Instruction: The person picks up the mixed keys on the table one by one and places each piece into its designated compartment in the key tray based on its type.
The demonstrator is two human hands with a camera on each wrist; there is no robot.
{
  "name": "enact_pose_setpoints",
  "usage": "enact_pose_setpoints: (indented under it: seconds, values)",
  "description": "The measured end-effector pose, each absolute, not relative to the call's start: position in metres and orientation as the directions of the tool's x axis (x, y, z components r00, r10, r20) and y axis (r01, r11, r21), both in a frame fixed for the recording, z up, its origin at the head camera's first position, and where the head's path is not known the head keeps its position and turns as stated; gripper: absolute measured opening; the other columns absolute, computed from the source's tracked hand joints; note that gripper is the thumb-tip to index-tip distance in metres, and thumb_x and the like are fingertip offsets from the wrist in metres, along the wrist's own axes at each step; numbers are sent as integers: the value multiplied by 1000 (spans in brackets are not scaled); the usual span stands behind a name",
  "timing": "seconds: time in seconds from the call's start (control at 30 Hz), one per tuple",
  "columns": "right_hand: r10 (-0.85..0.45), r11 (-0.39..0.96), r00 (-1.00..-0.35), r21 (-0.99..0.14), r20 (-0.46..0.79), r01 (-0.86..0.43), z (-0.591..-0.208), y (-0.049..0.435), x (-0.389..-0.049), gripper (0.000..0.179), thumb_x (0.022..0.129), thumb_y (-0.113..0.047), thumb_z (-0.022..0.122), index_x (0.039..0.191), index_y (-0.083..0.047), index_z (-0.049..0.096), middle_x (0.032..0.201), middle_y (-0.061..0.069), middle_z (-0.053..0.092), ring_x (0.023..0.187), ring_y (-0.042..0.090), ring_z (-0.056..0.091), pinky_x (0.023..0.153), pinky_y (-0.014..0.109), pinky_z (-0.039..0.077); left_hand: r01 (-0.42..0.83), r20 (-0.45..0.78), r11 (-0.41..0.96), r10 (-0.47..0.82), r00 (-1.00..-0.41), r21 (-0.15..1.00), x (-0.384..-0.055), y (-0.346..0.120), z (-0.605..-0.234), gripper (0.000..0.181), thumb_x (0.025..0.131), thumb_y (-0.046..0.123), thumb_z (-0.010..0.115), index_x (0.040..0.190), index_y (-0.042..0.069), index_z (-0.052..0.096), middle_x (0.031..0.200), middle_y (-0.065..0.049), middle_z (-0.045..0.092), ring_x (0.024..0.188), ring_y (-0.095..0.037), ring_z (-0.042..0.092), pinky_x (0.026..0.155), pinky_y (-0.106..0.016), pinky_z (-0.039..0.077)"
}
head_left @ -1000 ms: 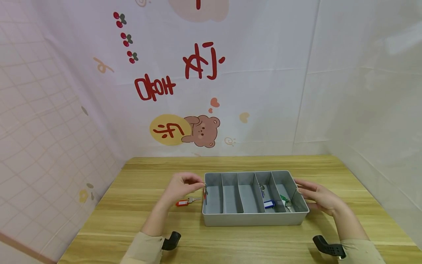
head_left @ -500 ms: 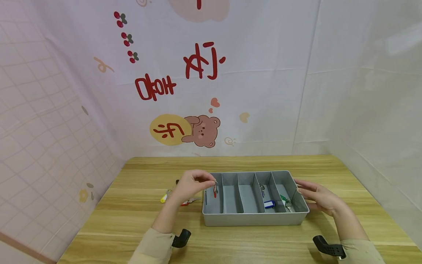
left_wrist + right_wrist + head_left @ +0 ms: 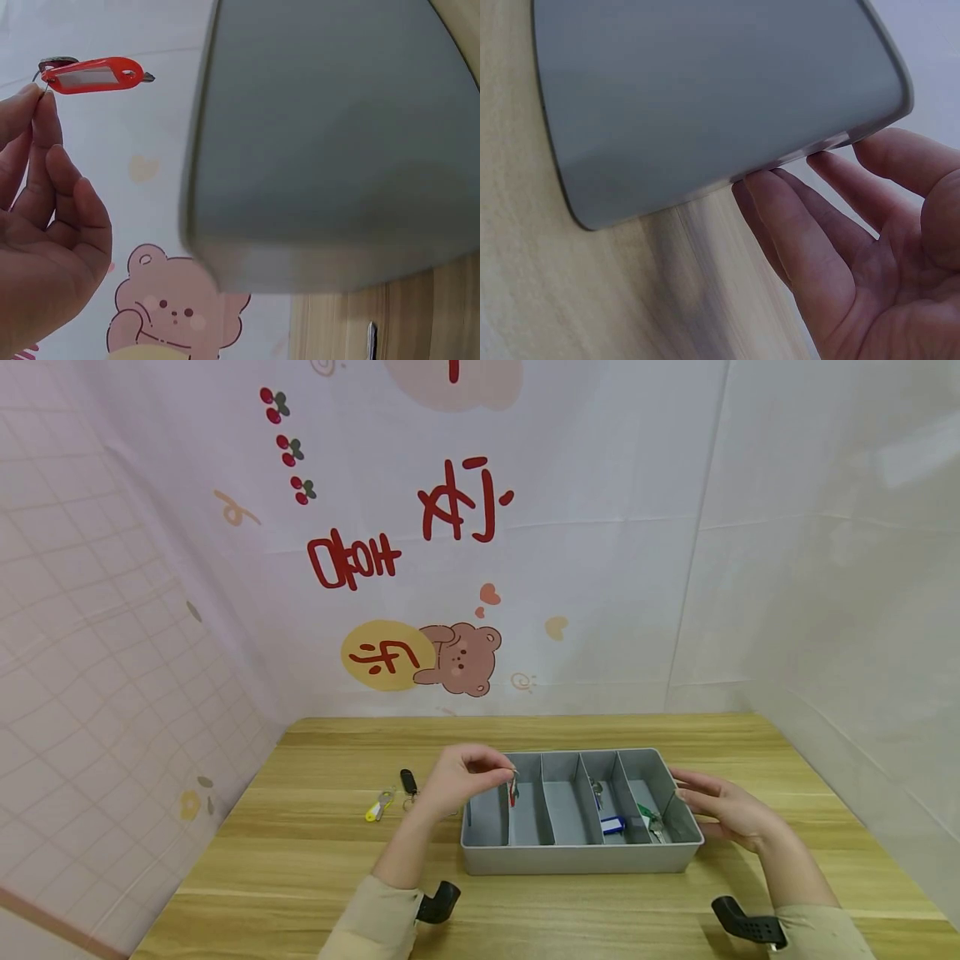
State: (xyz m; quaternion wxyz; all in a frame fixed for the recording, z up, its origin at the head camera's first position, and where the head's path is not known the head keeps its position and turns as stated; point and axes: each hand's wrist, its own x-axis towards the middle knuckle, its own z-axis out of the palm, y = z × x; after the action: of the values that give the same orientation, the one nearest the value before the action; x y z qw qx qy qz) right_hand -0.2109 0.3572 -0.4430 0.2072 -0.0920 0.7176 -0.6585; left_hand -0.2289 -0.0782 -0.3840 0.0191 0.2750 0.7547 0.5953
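My left hand (image 3: 467,783) pinches a key ring between thumb and fingertips. From it hangs a key with a red tag (image 3: 97,76), held above the second compartment from the left, near its left divider. The grey divided box (image 3: 573,860) sits on the table. My right hand (image 3: 727,810) has its extended fingertips against the outside of the box's right end; the right wrist view shows these fingers (image 3: 791,225) touching the wall. A blue-tagged key (image 3: 612,825) lies in the fourth compartment, and a green-tagged key (image 3: 652,820) in the rightmost one.
On the wooden table (image 3: 300,877) left of the box lie a yellow-tagged key (image 3: 378,807) and a black key fob (image 3: 408,782). My left hand and wrist hide part of the table there. A printed curtain (image 3: 600,568) stands behind the table.
My left hand has moved right, carrying the red-tagged key from the box's left edge across the first compartment to the second. My right hand stays against the box.
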Motion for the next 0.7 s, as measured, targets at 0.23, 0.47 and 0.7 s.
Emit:
enact_pose_setpoints:
  seconds: [0.23, 0.47, 0.7]
  values:
    - [-413, 113, -896, -985, -165, 129, -444, 358, -212, 59, 107, -16, 46, 154, 6, 20, 135, 1, 52, 112, 9, 60, 90, 44, 53, 396, 312, 121, 428, -848, 910, -227, -64, -384, 10, 88, 6, 75, 97, -1, 76, 89, -8, 71, 73, -11, 61, 68, -24, 51]
    - [-410, 122, -896, -984, -171, 132, -443, 359, -211, 60, 107, -17, 46, 154, 7, 17, 134, -3, 52, 112, 8, 60, 91, 45, 52, 392, 323, 95, 410, -853, 915, -227, -52, -387, 12, 88, 7, 75, 97, 0, 76, 88, -9, 71, 70, -10, 58, 64, -23, 48]
    - [-405, 122, -898, -984, -171, 132, -443, 357, -211, 60, 106, -17, 47, 154, 7, 19, 137, 3, 52, 112, 8, 60, 91, 45, 52, 388, 327, 103, 371, -869, 916, -228, -39, -389, 11, 89, 10, 75, 96, 2, 77, 88, -5, 72, 70, -9, 58, 63, -23, 48]
